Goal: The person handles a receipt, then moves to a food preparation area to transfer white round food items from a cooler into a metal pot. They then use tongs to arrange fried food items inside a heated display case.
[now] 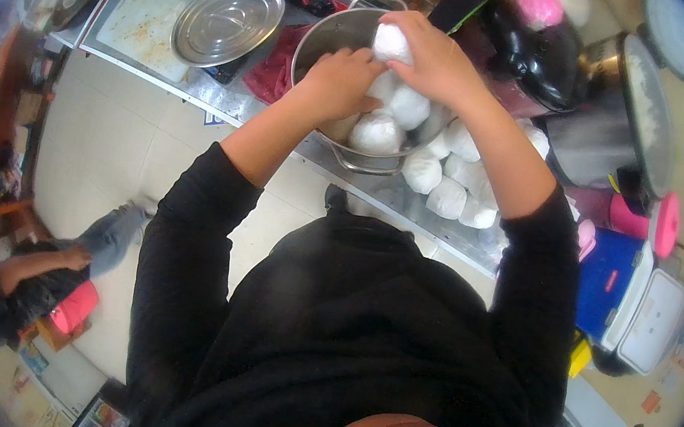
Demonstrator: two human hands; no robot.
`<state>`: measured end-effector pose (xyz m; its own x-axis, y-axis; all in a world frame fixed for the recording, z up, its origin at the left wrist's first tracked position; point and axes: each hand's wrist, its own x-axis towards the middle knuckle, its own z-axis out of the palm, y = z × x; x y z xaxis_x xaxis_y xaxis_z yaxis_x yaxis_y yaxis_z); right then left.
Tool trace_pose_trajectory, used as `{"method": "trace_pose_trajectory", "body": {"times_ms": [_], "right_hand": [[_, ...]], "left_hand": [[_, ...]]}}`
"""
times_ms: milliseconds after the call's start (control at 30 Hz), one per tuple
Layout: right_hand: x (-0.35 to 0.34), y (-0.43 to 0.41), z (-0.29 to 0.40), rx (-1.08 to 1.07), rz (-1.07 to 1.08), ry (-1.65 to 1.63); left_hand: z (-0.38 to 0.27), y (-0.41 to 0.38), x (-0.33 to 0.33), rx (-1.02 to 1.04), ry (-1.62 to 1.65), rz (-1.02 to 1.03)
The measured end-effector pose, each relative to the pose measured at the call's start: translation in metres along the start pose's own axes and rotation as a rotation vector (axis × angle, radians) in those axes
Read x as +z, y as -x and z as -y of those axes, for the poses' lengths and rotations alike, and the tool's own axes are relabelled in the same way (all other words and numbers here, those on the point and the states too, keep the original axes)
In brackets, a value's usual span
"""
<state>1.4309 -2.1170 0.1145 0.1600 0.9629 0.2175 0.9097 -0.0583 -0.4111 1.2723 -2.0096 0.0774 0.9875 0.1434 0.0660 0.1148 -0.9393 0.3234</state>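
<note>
My right hand (430, 57) grips a round white bundle (393, 44), seemingly wrapped, over the far part of a steel stockpot (321, 36). Several similar white bundles (378, 134) lie inside the pot, one of them (410, 107) beneath my right wrist. My left hand (343, 81) reaches over the pot's left rim with bent fingers close to the bundles; whether it grasps one is hidden. More white bundles (446, 197) are heaped on the metal counter (349, 161) to the right of the pot, partly behind my right forearm.
Left of the pot are a dark red cloth (277, 62), a steel lid (227, 23) and a soiled white cutting board (140, 25). A large steel container (593, 123) and a blue cooler (608, 281) stand to the right. Another person (49, 272) is at lower left.
</note>
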Motion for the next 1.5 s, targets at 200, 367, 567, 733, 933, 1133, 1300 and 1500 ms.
{"method": "trace_pose_trajectory", "body": {"times_ms": [200,367,567,733,933,1133,1300,1500], "right_hand": [[0.012,-0.004,-0.007,-0.071,0.261,0.412],[0.02,0.01,0.003,-0.168,-0.062,0.509],[-0.001,0.028,0.036,0.145,0.45,0.069],[-0.008,0.022,0.043,0.196,0.606,0.092],[0.005,0.016,0.021,0.195,0.397,0.274],[0.037,-0.007,0.014,0.049,0.308,-0.013],[0.05,-0.017,0.043,0.086,0.454,0.141],[0.065,-0.021,0.025,0.034,0.441,0.055]], "left_hand": [[0.017,-0.015,0.001,-0.219,0.173,0.017],[0.009,-0.001,-0.008,-0.225,0.004,-0.158],[0.009,0.021,-0.01,-0.049,0.034,0.17],[-0.003,0.021,-0.023,0.085,-0.058,0.133],[-0.016,0.005,-0.029,0.022,-0.238,0.344],[0.016,0.005,-0.006,-0.132,-0.112,0.366],[0.022,-0.003,-0.003,-0.18,-0.025,0.576],[0.019,-0.002,-0.011,-0.12,-0.033,0.544]]}}
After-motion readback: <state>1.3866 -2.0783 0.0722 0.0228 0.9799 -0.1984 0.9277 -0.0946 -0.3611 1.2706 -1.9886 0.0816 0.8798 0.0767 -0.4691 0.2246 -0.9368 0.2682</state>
